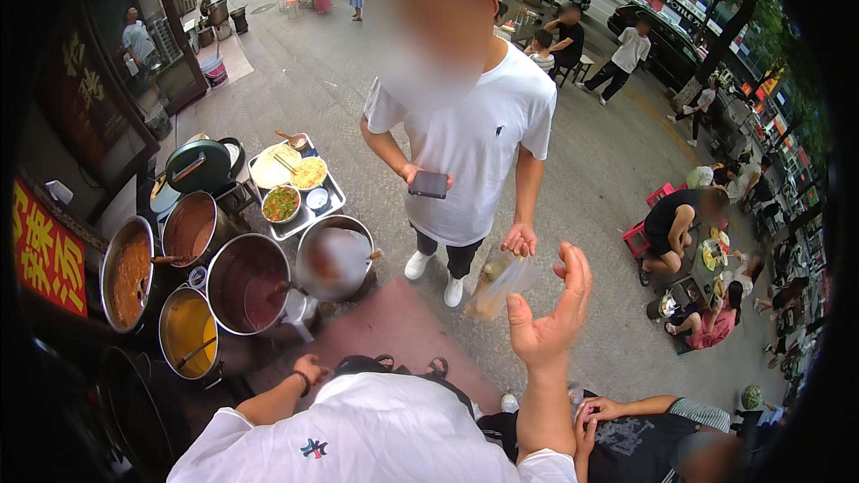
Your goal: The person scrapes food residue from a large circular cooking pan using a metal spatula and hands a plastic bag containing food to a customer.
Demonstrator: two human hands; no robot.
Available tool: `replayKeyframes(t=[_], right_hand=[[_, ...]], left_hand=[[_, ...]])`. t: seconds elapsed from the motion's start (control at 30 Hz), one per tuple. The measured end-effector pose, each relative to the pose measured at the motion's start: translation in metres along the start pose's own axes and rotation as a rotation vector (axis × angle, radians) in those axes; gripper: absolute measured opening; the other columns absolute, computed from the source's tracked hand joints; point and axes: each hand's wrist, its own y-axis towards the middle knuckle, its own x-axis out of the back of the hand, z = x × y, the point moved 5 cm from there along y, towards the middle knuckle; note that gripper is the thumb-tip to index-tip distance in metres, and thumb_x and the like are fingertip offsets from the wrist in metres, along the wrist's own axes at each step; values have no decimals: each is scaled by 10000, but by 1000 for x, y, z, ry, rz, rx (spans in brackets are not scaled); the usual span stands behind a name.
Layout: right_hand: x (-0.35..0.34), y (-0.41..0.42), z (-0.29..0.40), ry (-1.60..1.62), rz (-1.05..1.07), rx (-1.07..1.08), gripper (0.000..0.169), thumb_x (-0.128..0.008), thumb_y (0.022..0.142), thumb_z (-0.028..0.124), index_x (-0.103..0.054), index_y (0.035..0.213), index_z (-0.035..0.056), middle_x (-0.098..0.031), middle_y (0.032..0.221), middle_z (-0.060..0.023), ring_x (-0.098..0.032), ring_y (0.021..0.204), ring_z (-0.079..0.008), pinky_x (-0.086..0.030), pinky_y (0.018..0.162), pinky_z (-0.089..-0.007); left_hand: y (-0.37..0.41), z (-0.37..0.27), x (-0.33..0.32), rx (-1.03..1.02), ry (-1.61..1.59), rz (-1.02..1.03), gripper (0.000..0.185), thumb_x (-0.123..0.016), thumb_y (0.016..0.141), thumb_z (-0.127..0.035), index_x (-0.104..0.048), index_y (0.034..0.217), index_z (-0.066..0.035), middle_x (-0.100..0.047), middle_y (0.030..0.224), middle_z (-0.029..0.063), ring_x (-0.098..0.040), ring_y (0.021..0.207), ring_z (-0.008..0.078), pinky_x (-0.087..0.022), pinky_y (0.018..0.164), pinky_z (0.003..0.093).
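Observation:
My right hand [553, 312] is raised, fingers apart and holding nothing, close in front of a clear plastic bag [500, 285] of food. That bag hangs from the hand of a person [470, 127] in a white T-shirt, who faces me and has a dark smartphone [428, 184] in the other hand. Down beside the pots is my left hand [311, 370], a beaded bracelet on its wrist; its fingers look loosely spread with nothing in them. Near it stand a steel pot of dark red soup [251, 288] and a pot of yellow soup [194, 342], a ladle in each.
More steel pots [127, 275] stand at the left. A metal tray [332, 198] bears bowls of food and chopsticks. One person in a dark shirt [624, 436] is close at my right. Diners [671, 221] sit at low tables farther right. A red mat [402, 322] lies before me.

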Motion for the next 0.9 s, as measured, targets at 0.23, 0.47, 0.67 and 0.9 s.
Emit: replayKeyframes(t=[0.23, 0.47, 0.67, 0.9], right_hand=[[-47, -94, -62, 65, 224, -604, 741, -710, 792, 277, -372, 1369, -40, -551, 1169, -192, -557, 1018, -308, -480, 789, -398], [-103, -141, -60, 64, 428, -924, 781, -707, 804, 336, -350, 1389, -39, -574, 1145, -182, -598, 967, -272, -496, 783, -381], [-136, -188, -13, 83, 564, -887, 689, -723, 789, 279, -440, 1319, -58, -593, 1092, -150, -616, 839, -202, -504, 754, -329], [-136, -220, -2, 122, 627, -948, 666, -722, 784, 314, -471, 1278, -56, -609, 1037, -154, -630, 793, -211, -514, 720, -347]], left_hand=[[22, 11, 0, -44, -73, 35, 584, -722, 756, -9, -498, 1293, 39, -670, 961, 181, -644, 616, 218, -488, 502, 327], [21, -43, -9, -170, -168, 186, 586, -671, 775, 36, -441, 1315, 45, -616, 840, 114, -562, 594, 164, -446, 484, 292], [2, -86, -12, -284, -221, 308, 590, -701, 779, -7, -448, 1306, 73, -601, 808, 63, -581, 630, 133, -485, 563, 256], [4, -96, -13, -317, -196, 343, 580, -706, 777, 4, -448, 1289, 94, -630, 775, 72, -591, 608, 134, -501, 559, 267]])
